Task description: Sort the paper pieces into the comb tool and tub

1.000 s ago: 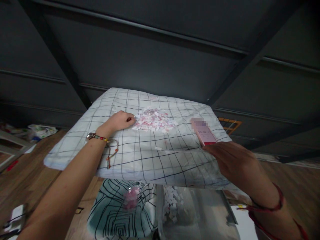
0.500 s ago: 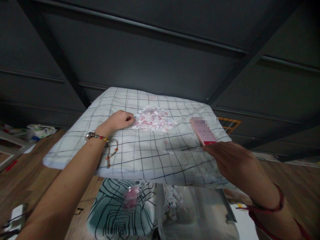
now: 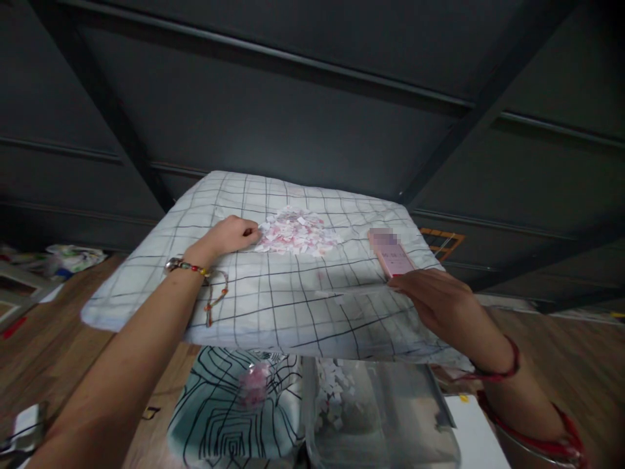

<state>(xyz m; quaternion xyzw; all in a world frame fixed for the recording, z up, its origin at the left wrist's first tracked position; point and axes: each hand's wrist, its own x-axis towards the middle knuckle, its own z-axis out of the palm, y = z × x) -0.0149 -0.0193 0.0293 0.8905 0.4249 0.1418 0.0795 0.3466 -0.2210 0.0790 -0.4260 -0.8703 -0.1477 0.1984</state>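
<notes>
My left hand (image 3: 234, 234), fingers curled closed, rests on the checked cloth at the left edge of a heap of small white and pink paper scraps (image 3: 295, 234). What its fingers pinch, if anything, is hidden. My right hand (image 3: 439, 296) is closed, palm down, on a thin clear plastic piece (image 3: 349, 290) that stretches leftward from its fingertips; its full shape is hard to see. Just beyond those fingers lies a pink phone (image 3: 395, 259) with its screen lit, its lower end covered by the hand.
The checked cloth (image 3: 273, 306) covers a low surface against a dark panelled wall (image 3: 278, 124). In front stand a clear plastic bin (image 3: 390, 417) with paper scraps inside and a teal patterned stool (image 3: 195, 417) bearing a pink plastic packet (image 3: 254, 384).
My right hand has shifted slightly left and up, and the clear plastic has moved with it. The left hand stays beside the paper heap. The whole view has shifted a little.
</notes>
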